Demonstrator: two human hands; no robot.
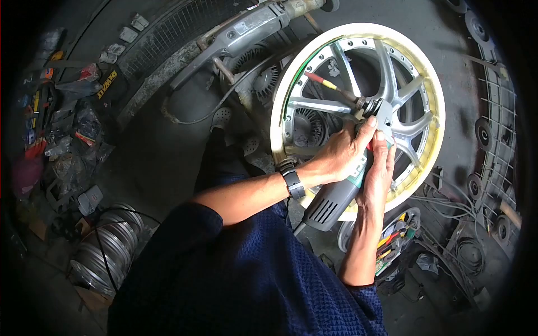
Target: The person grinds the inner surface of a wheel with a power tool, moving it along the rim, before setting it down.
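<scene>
A power tool like an angle grinder (333, 203), with a dark vented body, a green middle and a grey metal head, lies across the wheel (436, 151). My left hand (336, 157), below a black wristwatch, is wrapped over its middle from the left. Against the other side my right hand (379, 171) is closed, thumb near the metal head. From that head a rod with red and yellow bands (330, 85) points to the upper left, over the spokes. The wheel has silver spokes and a pale yellow rim, with a green line at its left inner edge.
A larger grey power tool (246, 33) lies beyond the wheel on the left. Bagged parts (78, 140) and stacked metal rings (109, 246) occupy the left floor. On the right are a wire rack (496, 140), coiled cable (468, 255) and a basket of tools (398, 238).
</scene>
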